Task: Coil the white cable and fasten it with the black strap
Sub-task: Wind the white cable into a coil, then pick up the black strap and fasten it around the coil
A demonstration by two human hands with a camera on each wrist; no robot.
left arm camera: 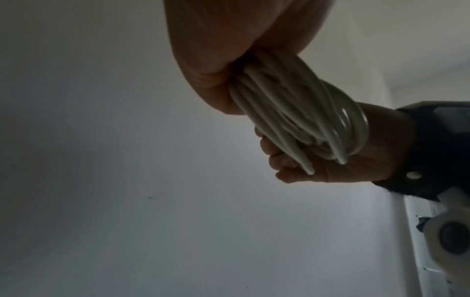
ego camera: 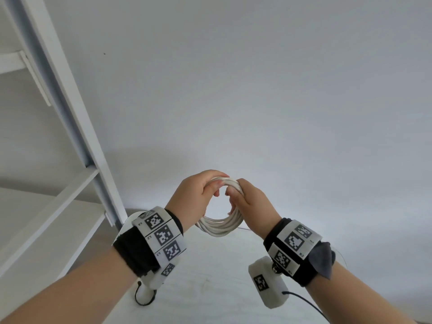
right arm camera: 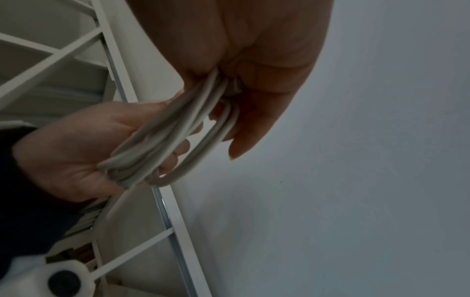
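The white cable (ego camera: pixel 219 224) is wound into a round coil of several loops and held upright in the air above the table. My left hand (ego camera: pixel 199 190) grips the coil's top left, fingers curled over the loops. My right hand (ego camera: pixel 246 197) grips the top right, fingers wrapped through the ring. In the left wrist view the bundled cable (left arm camera: pixel 292 112) runs from my left hand (left arm camera: pixel 223 50) down into my right hand (left arm camera: pixel 330 164). The right wrist view shows the cable (right arm camera: pixel 165 140) between my right hand (right arm camera: pixel 254 50) and left hand (right arm camera: pixel 71 152). No black strap shows in any view.
A white shelving frame (ego camera: pixel 70 101) with slanted rails and shelves stands at the left, close to my left forearm. The white table (ego camera: pixel 210 277) lies below the hands, against a plain white wall (ego camera: pixel 280 90).
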